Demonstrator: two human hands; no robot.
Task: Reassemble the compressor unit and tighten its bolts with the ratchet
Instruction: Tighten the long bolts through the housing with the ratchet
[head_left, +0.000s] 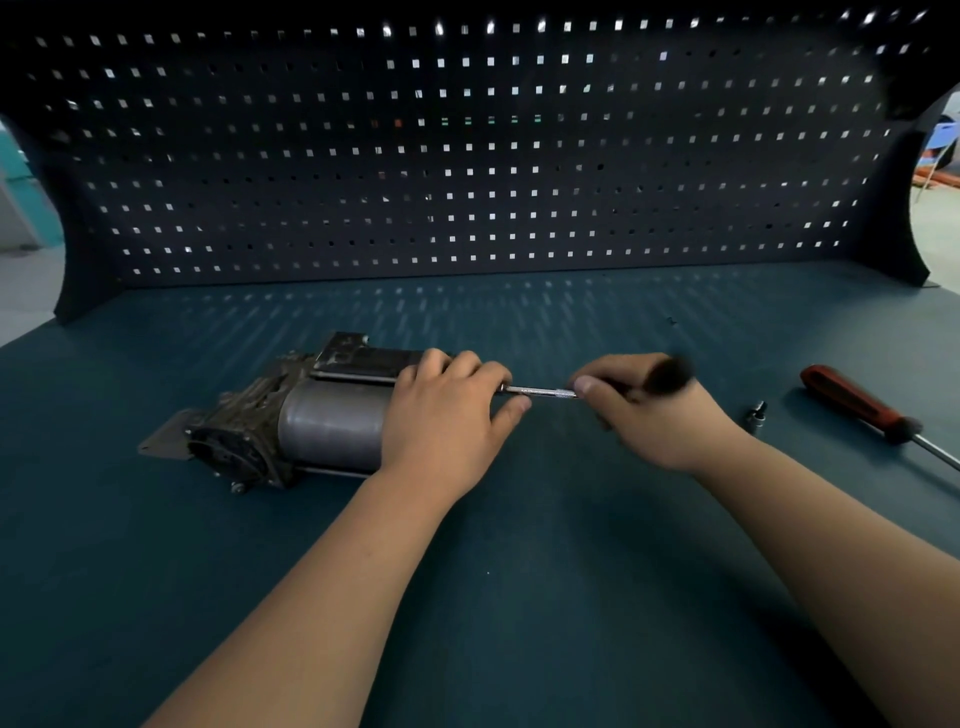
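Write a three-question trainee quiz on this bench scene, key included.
1. True or false: the screwdriver lies left of the compressor.
2. Fill in: the left hand holds the ____.
3. What holds the ratchet? A) left hand B) right hand C) nothing

Key: 1 false; 2 compressor; 3 B

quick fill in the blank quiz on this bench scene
The left hand holds the ____ end of the compressor.
The right hand grips the ratchet, its shaft reaching the ____ hand.
The handle of the screwdriver is ____.
The socket lies between the right hand and the ____.
Missing: right; left; red; screwdriver
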